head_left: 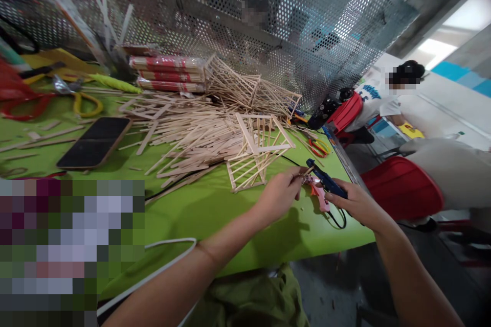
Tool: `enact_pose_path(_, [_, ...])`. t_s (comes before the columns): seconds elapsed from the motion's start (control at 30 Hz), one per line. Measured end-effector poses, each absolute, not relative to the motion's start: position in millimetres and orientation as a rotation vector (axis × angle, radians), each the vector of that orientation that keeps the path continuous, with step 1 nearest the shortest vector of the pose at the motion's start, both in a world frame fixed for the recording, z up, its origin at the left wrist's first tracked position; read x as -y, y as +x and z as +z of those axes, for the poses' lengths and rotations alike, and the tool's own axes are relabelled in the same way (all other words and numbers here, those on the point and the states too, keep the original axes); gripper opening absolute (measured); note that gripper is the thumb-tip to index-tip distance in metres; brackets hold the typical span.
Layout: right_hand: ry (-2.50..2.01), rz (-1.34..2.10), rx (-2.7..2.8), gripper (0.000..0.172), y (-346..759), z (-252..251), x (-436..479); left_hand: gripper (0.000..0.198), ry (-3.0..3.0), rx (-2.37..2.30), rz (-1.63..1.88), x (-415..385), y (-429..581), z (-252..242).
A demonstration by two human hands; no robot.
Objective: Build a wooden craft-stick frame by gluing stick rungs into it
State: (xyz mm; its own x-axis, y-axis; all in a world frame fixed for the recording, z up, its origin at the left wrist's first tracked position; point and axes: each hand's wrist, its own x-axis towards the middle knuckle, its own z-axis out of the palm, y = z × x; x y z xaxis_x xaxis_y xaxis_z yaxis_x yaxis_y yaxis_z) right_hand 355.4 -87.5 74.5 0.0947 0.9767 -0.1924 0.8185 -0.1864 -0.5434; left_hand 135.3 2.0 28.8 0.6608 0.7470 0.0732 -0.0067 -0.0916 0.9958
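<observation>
My left hand (pixel 282 189) is closed in a pinch on a short piece of wooden stick (pixel 308 171), which points at the head of the tool in my other hand. My right hand (pixel 355 202) is wrapped round a dark blue handheld tool (pixel 329 182); its exact kind is unclear. Beneath and between the hands lies a pink glue gun (pixel 320 198) with a black cord (pixel 341 225). Just left of them stands a small frame glued from sticks (pixel 264 149). Behind it rests a longer stick lattice (pixel 255 89).
Loose wooden sticks (pixel 192 138) pile across the green tabletop (pixel 245 235). A phone (pixel 95 142), yellow-handled scissors (pixel 88 104) and red-wrapped stick packs (pixel 169 74) lie to the left. Perforated metal mesh (pixel 215 5) rises behind. Red chairs (pixel 402 189) and seated people are at the right.
</observation>
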Motion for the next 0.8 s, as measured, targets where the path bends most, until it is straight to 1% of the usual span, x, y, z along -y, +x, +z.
enact_pose_path(0.47, [-2.093,0.597,1.796,0.048,346.1,76.2,83.7,0.034,1.516,-0.644,0.720,-1.7,137.4,24.9])
enact_pose_path(0.8, [-2.077,0.591,1.788,0.047,349.1,67.0,84.6,0.033,1.498,-0.633,0.729,-1.1,139.5,22.4])
